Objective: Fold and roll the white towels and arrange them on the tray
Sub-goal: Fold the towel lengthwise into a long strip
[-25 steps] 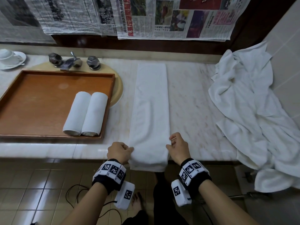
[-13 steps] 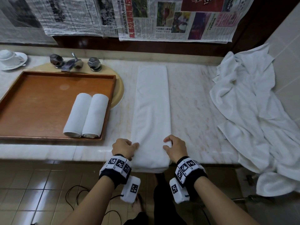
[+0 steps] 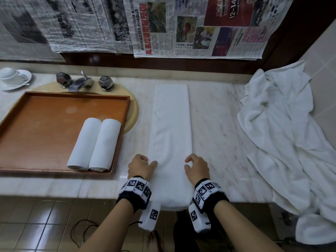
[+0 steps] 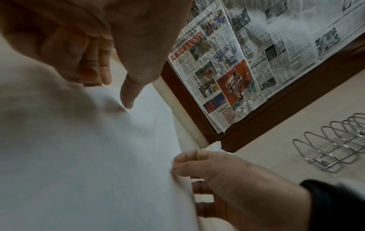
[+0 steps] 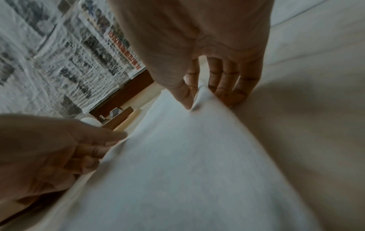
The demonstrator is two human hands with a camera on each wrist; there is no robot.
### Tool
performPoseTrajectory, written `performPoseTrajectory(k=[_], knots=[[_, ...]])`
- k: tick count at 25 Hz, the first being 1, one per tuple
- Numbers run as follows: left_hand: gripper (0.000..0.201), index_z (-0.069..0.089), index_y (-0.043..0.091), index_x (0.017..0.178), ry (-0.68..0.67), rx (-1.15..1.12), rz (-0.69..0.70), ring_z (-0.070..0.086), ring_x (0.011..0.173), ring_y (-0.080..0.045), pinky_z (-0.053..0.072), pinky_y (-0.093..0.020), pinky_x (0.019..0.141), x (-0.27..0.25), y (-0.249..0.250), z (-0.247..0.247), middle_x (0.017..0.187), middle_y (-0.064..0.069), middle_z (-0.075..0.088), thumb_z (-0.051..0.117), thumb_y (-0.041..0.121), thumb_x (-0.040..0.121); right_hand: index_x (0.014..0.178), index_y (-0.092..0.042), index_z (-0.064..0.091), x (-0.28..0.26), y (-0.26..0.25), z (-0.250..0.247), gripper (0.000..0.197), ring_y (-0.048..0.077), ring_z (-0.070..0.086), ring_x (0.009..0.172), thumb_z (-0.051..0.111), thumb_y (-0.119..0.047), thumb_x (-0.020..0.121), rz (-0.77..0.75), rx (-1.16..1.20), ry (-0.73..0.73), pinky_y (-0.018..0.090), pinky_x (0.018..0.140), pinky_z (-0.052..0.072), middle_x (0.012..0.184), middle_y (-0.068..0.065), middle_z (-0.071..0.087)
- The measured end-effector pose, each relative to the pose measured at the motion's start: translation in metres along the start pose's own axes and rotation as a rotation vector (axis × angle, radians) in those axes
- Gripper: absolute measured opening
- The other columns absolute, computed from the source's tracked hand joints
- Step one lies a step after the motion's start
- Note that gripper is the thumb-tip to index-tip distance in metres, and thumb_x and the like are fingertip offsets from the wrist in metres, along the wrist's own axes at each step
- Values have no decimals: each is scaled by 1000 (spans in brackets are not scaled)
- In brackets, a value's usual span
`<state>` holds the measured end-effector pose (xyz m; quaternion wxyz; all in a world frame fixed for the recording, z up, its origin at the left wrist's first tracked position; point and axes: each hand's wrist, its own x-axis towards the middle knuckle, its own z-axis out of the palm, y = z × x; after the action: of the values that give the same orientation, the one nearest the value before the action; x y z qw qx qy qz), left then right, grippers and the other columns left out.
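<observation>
A long folded white towel (image 3: 171, 128) lies lengthwise on the marble counter (image 3: 218, 124), its near end hanging over the front edge. My left hand (image 3: 152, 163) pinches its left edge, thumb on top (image 4: 127, 95). My right hand (image 3: 187, 163) pinches the right edge between thumb and fingers (image 5: 197, 96), lifting it slightly. To the left stands a brown wooden tray (image 3: 45, 124). Two rolled white towels (image 3: 95, 144) lie side by side at its right end.
A loose heap of white towels (image 3: 283, 135) covers the counter's right side and spills over the edge. Behind the tray are a faucet (image 3: 80, 82) and a cup on a saucer (image 3: 12, 78). The tray rests over a beige sink (image 3: 133, 113). Newspapers cover the back wall.
Both hands have slid forward along the towel's side edges, from the counter's front edge to a little farther in. The towel and tray have not shifted.
</observation>
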<state>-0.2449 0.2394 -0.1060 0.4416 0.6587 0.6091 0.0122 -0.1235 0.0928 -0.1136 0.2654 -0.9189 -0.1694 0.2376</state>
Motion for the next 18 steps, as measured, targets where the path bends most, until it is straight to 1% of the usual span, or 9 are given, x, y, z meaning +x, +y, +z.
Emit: performPoseTrajectory(k=[1, 4, 7, 8, 10, 12, 15, 17, 18], knots=[[29, 57, 24, 95, 0, -6, 12, 60, 92, -23, 48, -32, 79, 3, 5, 2, 98, 3, 62, 74, 34, 74, 94, -23, 57, 5, -3, 0, 12, 23, 57, 95, 56, -12, 90, -10, -16, -6, 36, 82, 49, 104, 1, 55], [25, 55, 22, 97, 50, -30, -3, 57, 90, -23, 44, -30, 75, 15, 19, 4, 99, 1, 63, 71, 27, 78, 92, -23, 56, 23, -12, -3, 22, 24, 58, 91, 52, -2, 88, 20, -11, -10, 37, 78, 52, 104, 2, 57], [31, 52, 22, 103, 15, -23, 61, 58, 92, -23, 48, -34, 80, 28, 32, 10, 97, 2, 61, 71, 30, 80, 97, -22, 59, 42, -21, -3, 20, 24, 58, 93, 52, -5, 88, -27, -4, -4, 36, 79, 51, 107, 3, 58], [32, 50, 22, 105, 20, -28, 61, 58, 92, -24, 49, -35, 81, 34, 36, 11, 98, 2, 61, 70, 30, 81, 98, -22, 59, 49, -24, -4, 20, 23, 58, 93, 52, -5, 89, -44, -2, -11, 36, 80, 51, 107, 3, 57], [30, 49, 22, 104, 60, -56, 10, 59, 90, -25, 50, -35, 79, 44, 45, 11, 97, 1, 63, 69, 27, 81, 97, -22, 58, 62, -28, -6, 22, 23, 58, 93, 51, -2, 89, -33, 10, -21, 35, 80, 51, 107, 3, 57], [32, 48, 23, 104, 67, -42, -2, 60, 88, -24, 50, -36, 80, 52, 55, 12, 94, 3, 63, 69, 28, 80, 98, -21, 59, 75, -33, -7, 22, 23, 57, 95, 50, -3, 90, -20, 16, -16, 33, 80, 49, 108, 4, 57], [33, 48, 23, 107, 53, -21, 16, 56, 90, -24, 47, -36, 83, 67, 74, 15, 95, 3, 60, 68, 30, 82, 108, -20, 58, 96, -42, -7, 20, 21, 53, 99, 49, -10, 93, -52, -32, -11, 34, 83, 47, 112, 4, 52], [32, 49, 21, 109, 99, -40, -47, 55, 91, -26, 47, -38, 85, 78, 87, 15, 97, 0, 57, 66, 27, 82, 107, -21, 58, 113, -47, -9, 21, 21, 53, 96, 48, -8, 94, -25, -23, 15, 33, 81, 47, 111, 5, 51], [34, 49, 21, 110, 118, -35, -63, 56, 93, -28, 47, -37, 85, 83, 95, 16, 97, 0, 57, 67, 29, 82, 105, -21, 59, 122, -50, -11, 21, 22, 54, 95, 48, -7, 93, -13, -18, 30, 33, 80, 48, 111, 6, 52]])
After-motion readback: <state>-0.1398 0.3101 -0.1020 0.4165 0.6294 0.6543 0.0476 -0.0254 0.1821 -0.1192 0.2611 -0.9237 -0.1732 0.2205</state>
